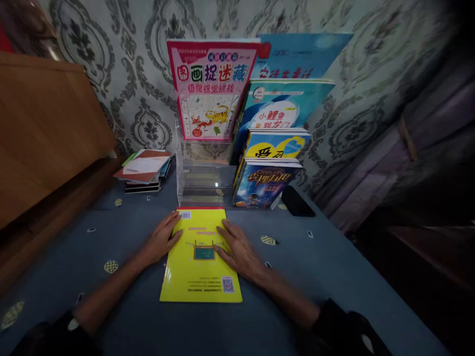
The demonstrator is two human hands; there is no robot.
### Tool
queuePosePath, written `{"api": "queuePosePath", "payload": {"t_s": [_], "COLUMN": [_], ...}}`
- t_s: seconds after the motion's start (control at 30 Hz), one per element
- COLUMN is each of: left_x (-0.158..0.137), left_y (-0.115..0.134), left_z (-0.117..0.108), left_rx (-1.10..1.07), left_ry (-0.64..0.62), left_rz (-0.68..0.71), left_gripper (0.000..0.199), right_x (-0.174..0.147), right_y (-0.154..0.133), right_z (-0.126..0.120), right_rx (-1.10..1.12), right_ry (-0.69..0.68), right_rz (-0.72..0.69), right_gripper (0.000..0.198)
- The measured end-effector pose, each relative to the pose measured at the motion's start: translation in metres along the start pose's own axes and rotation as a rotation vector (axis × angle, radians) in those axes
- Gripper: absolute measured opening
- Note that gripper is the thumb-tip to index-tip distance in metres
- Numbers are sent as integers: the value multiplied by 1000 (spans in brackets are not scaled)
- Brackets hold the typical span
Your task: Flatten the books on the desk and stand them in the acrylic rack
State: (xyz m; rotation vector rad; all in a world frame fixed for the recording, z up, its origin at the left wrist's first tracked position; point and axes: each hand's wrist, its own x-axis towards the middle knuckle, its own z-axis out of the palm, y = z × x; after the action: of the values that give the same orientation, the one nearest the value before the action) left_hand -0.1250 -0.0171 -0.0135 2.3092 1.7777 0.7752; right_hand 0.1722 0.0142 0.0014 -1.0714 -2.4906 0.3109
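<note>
A yellow book (181,277) lies on the blue tablecloth with its back cover up, showing a small green chalkboard picture, a barcode and a QR code. Its print appears upside down to me. My left hand (162,239) rests at the book's left edge, thumb and fingers apart, the tips touching the cover. From the right, my right hand (239,249) lies across the other edge, fingers stretched over the cover. Just beyond the book stands a clear tiered book rack (204,185). A pink picture book (211,94) leans upright in its top left.
On the rack's right side stand a dark blue book (261,185), a blue and yellow book (276,144), a teal book (293,101) and a blue book (315,54). A black phone (298,201) lies beside them. Stacked books (144,168) sit left, near a wooden panel (48,133).
</note>
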Motion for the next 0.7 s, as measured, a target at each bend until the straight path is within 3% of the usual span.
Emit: {"api": "queuePosePath", "payload": {"t_s": [0.7], "left_x": [23], "left_y": [-1], "left_z": [-8], "left_rx": [106], "left_ry": [30], "left_rz": [146], "left_gripper": [46], "right_x": [0], "right_y": [-2], "right_z": [4], "right_rx": [7], "right_ry": [-41], "right_rz": [0], "right_gripper": [57]}}
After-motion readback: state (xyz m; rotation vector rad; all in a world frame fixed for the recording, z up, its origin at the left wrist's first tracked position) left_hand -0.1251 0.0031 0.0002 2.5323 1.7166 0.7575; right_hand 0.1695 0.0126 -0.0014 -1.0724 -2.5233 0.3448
